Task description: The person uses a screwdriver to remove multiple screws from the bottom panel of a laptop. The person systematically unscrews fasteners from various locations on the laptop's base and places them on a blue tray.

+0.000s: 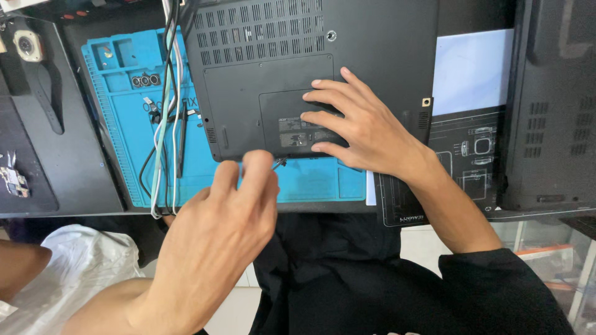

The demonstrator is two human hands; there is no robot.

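The fingers (323, 118) of the right hand (366, 133) are spread and lie flat on the laptop (372, 43), which rests bottom up on the blue mat (124, 124). The left hand (217, 229) pinches a thin tool (278, 163) just at the laptop's near edge. The laptop's long axis runs left to right. Cables (164, 124) cross the mat left of the laptop, and free mat stays below its near edge.

Dark workbench (81, 180) in daylight, pale floor (239, 310) below.
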